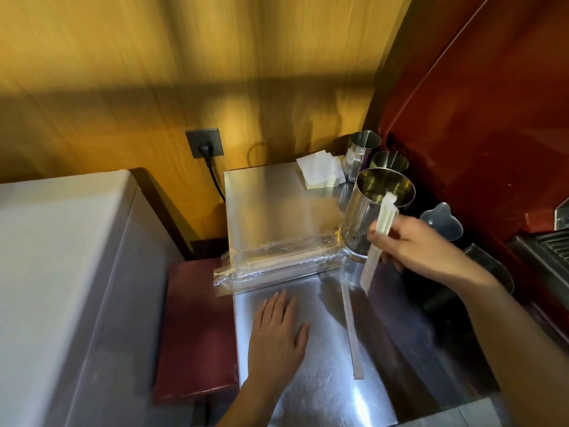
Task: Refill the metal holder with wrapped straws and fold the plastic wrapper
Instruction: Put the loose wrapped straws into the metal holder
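Observation:
A shiny metal holder (363, 211) stands tilted on the steel counter (308, 380), its open mouth facing me. My right hand (421, 245) grips a bundle of white wrapped straws (380, 235) just in front of the holder, with the top ends at its rim. A clear plastic wrapper (277, 260) holding more straws lies across the counter to the left of the holder. One loose wrapped straw (351, 331) lies on the counter. My left hand (277, 337) rests flat on the steel, fingers spread, holding nothing.
Two more metal cups (363, 146) and white napkins (320, 172) sit at the back right. A red machine (477, 118) walls the right side. A white appliance (61, 272) fills the left. A plugged wall socket (204, 143) is behind.

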A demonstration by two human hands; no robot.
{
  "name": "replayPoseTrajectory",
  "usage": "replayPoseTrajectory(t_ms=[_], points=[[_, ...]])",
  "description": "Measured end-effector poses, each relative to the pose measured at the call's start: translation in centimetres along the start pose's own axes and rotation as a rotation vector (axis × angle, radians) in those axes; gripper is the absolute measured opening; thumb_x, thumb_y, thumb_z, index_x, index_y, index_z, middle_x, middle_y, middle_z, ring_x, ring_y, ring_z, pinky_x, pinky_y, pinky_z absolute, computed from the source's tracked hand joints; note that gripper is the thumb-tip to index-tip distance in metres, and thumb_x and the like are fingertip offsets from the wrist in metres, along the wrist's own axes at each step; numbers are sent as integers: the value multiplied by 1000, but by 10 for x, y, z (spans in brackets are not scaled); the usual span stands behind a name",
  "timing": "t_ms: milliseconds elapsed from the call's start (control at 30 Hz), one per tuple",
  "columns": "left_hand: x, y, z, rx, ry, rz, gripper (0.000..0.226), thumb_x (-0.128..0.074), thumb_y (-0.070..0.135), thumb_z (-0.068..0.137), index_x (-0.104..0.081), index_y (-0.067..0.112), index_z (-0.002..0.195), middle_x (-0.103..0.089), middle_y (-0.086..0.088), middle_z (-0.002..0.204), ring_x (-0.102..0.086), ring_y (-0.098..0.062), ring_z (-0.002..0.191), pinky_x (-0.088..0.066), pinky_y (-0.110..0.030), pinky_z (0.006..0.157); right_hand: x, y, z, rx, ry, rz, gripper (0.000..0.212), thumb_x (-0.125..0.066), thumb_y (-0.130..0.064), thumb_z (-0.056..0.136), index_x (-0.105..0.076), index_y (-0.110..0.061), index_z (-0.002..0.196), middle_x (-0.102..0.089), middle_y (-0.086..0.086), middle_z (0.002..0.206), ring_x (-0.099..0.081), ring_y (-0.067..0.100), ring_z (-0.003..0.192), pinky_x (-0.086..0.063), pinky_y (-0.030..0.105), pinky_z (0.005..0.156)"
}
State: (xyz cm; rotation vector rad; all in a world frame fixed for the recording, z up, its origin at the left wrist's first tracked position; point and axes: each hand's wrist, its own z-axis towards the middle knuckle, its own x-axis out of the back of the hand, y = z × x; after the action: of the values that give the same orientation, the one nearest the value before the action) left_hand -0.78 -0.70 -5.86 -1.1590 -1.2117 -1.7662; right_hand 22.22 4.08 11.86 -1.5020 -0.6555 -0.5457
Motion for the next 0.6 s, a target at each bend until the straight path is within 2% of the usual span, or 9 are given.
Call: replayPoseTrajectory(t_ms=[67,167,233,300,367,433,533,600], points=[[0,0,0,5,-3,-9,47,-44,41,85,-63,11,117,-61,-9,128,-55,-24,119,-31,-37,107,13,-11,2,107,235,88,12,-54,-24,90,-58,-25,78,-58,-4,54,-53,6,43,-46,26,46],[0,-1,0,2,-2,-24,46,-45,39,83,-66,10,112,-63,-10,124,-57,-25,118,-27,-34,104,24,-20,11,213,603,60,10,-50,-30,90,-59,-27,87,-59,0,60,-55,20,51,-45,33,51],[-1,-2,0,1,2,-29,45,-46,39,82,-66,10,110,-64,-10,123,-58,-25,117,-28,-34,103,25,-21,23,219,751,-23,15,-48,-27,90,-60,-18,93,-61,6,64,-58,26,57,-45,36,57],[-1,-3,0,-2,13,-25,45,-47,39,81,-67,11,110,-65,-9,122,-58,-25,116,-28,-34,102,22,-16,39,113,792,-167,24,-46,-27,91,-59,-8,97,-60,12,68,-59,35,64,-44,39,62],[-1,-3,0,-4,15,-23,45,-47,40,81,-67,11,109,-65,-9,121,-59,-25,115,-28,-34,101,19,-7,54,-47,706,-365,30,-45,-29,91,-57,-4,103,-63,19,75,-61,41,74,-42,40,65],[-1,-3,0,1,19,-28,45,-48,41,81,-67,11,108,-66,-8,120,-59,-24,115,-29,-33,101,18,0,65,-166,522,-514,25,-48,-28,89,-57,-7,100,-64,18,83,-61,41,83,-40,38,67],[1,-3,0,-1,11,-37,44,-48,42,81,-67,13,109,-65,-7,122,-58,-23,116,-30,-33,101,23,2,75,-225,223,-576,19,-55,-28,84,-58,-9,86,-60,8,77,-59,35,77,-39,35,64],[2,-3,-1,-4,-1,-40,45,-48,43,81,-67,13,109,-65,-7,122,-58,-22,115,-30,-33,100,30,0,81,-239,83,-569,17,-59,-30,82,-59,-13,83,-61,6,78,-57,29,74,-39,34,63]])
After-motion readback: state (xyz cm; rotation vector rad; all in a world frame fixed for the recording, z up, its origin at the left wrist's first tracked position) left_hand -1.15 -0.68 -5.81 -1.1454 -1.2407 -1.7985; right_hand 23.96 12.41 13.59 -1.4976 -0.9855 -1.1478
